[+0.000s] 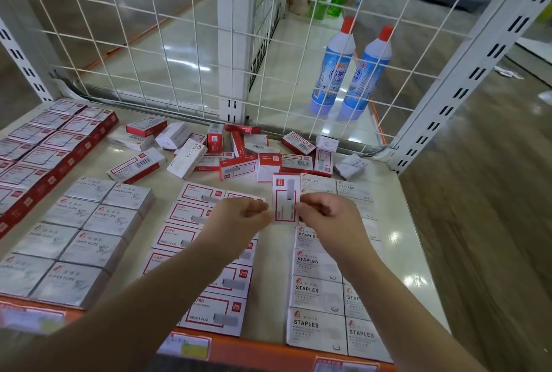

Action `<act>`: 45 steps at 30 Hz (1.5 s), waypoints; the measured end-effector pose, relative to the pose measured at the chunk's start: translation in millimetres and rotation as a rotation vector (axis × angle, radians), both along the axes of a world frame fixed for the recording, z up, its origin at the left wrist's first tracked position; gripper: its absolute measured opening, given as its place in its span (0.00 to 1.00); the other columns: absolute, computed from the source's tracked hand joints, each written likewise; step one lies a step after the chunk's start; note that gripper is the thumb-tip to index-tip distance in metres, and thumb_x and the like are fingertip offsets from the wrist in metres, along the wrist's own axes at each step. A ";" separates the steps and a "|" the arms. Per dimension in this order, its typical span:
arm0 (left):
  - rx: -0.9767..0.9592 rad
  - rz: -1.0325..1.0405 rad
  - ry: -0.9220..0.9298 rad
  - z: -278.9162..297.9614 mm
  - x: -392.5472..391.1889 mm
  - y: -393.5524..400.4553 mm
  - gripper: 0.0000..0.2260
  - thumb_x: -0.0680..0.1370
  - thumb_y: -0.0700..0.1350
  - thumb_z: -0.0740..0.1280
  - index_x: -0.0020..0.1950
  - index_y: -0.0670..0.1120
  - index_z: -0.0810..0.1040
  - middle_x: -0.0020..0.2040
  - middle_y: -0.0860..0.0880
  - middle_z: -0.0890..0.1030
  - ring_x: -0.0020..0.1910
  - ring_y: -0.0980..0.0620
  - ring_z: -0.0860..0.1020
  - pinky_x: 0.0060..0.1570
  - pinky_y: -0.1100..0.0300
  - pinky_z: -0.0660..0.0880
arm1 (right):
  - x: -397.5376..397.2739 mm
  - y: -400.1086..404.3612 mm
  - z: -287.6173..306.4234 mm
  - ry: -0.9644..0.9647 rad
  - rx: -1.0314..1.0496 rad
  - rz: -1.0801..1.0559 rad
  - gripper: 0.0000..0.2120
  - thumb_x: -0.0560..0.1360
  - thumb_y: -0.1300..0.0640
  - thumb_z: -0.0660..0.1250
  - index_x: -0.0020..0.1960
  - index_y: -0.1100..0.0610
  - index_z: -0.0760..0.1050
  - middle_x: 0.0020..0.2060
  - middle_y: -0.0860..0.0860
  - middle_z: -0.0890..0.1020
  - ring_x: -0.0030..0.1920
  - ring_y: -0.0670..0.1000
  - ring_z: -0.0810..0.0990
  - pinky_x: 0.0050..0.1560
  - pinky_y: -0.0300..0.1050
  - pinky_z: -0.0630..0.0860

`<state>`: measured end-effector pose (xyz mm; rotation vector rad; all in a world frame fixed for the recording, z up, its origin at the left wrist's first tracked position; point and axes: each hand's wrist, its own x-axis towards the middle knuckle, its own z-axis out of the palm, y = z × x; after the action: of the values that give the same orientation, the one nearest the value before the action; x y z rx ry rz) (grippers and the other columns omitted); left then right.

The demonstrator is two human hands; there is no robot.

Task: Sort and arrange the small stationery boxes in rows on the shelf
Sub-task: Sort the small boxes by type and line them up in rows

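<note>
My left hand [239, 217] and my right hand [324, 212] both pinch one red-and-white staple box [285, 198], held upright above the shelf [412, 252]. Under my left arm lie rows of matching red-and-white boxes [197, 195]. White STAPLES boxes [316, 291] form rows at the right. Grey PAPER CLIPS boxes [89, 231] stand in rows at the left. A loose heap of mixed boxes [239, 153] lies at the back of the shelf.
More red-and-white boxes [44, 147] lie in rows at the far left. A white wire grid [167, 43] closes the shelf's back. Two blue bottles [349, 73] with red caps stand behind it. An orange price rail [268, 353] runs along the front edge.
</note>
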<state>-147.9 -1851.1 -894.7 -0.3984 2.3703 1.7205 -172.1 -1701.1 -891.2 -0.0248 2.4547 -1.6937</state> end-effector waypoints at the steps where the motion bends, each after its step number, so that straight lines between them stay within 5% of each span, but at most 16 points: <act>1: 0.003 -0.009 -0.001 -0.4 0.8 2.0 0.12 0.77 0.44 0.65 0.59 0.43 0.78 0.47 0.52 0.80 0.47 0.54 0.77 0.44 0.69 0.73 | -0.1 -1.7 -0.4 -0.001 -0.030 -0.025 0.07 0.74 0.61 0.68 0.42 0.50 0.78 0.39 0.48 0.82 0.41 0.45 0.80 0.46 0.35 0.76; 4: 0.017 0.027 0.002 -0.7 -0.3 3.2 0.09 0.77 0.43 0.65 0.54 0.43 0.80 0.46 0.50 0.81 0.48 0.50 0.78 0.47 0.66 0.74 | -0.3 -5.5 -1.8 -0.024 -0.056 -0.053 0.05 0.74 0.61 0.68 0.45 0.52 0.78 0.41 0.51 0.83 0.43 0.48 0.80 0.49 0.40 0.76; 12: -0.120 -0.073 0.026 -2.9 1.0 -4.3 0.05 0.78 0.43 0.63 0.51 0.45 0.77 0.42 0.53 0.78 0.47 0.53 0.77 0.53 0.61 0.75 | -0.2 -2.6 3.8 0.019 -0.006 0.012 0.14 0.74 0.60 0.67 0.58 0.49 0.74 0.46 0.46 0.80 0.44 0.42 0.79 0.41 0.32 0.74; 16: -0.144 -0.145 0.001 -0.6 0.6 -9.9 0.06 0.78 0.43 0.63 0.50 0.45 0.79 0.43 0.52 0.78 0.47 0.51 0.77 0.47 0.63 0.76 | -2.1 2.3 10.6 0.019 0.012 0.077 0.12 0.75 0.61 0.65 0.55 0.47 0.75 0.36 0.45 0.78 0.37 0.41 0.76 0.41 0.34 0.75; 20: 0.118 0.041 -0.091 1.8 -3.3 -13.8 0.06 0.78 0.43 0.64 0.44 0.45 0.79 0.44 0.44 0.81 0.47 0.47 0.79 0.46 0.61 0.78 | -1.1 2.8 8.0 -0.101 -0.085 0.067 0.14 0.76 0.62 0.64 0.59 0.49 0.75 0.42 0.57 0.81 0.42 0.50 0.80 0.50 0.45 0.79; 25: 0.311 0.154 -0.173 0.9 -3.3 -5.4 0.04 0.77 0.42 0.64 0.47 0.44 0.77 0.44 0.44 0.82 0.44 0.48 0.81 0.47 0.57 0.79 | 1.5 -4.1 1.2 -0.141 -0.282 -0.091 0.15 0.76 0.65 0.63 0.59 0.49 0.73 0.45 0.57 0.82 0.43 0.51 0.81 0.50 0.42 0.79; 30: 0.276 0.196 -0.104 -0.8 -2.5 -3.6 0.03 0.77 0.39 0.64 0.48 0.44 0.77 0.43 0.45 0.81 0.42 0.50 0.80 0.44 0.61 0.78 | 2.7 -7.2 -3.8 -0.127 -0.293 -0.082 0.14 0.75 0.63 0.67 0.55 0.48 0.73 0.43 0.56 0.81 0.42 0.50 0.82 0.49 0.42 0.79; 39: 0.112 0.168 -0.036 -5.0 -1.4 -14.9 0.08 0.77 0.38 0.64 0.43 0.51 0.75 0.44 0.50 0.82 0.47 0.50 0.81 0.47 0.60 0.79 | 6.2 -2.0 -13.6 -0.007 0.010 0.071 0.20 0.71 0.66 0.69 0.51 0.42 0.70 0.47 0.50 0.81 0.45 0.46 0.81 0.47 0.42 0.80; 45: -0.076 0.104 0.030 -10.0 2.5 -10.8 0.05 0.78 0.39 0.63 0.49 0.49 0.72 0.51 0.50 0.81 0.46 0.54 0.78 0.33 0.72 0.72 | 3.0 0.2 -13.5 0.083 0.111 0.101 0.20 0.73 0.66 0.66 0.55 0.44 0.71 0.48 0.43 0.80 0.46 0.40 0.78 0.42 0.29 0.75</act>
<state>-145.4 -1861.9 -904.7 -0.5196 2.4836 1.6943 -169.1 -1700.9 -904.7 -0.2058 2.5562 -1.5429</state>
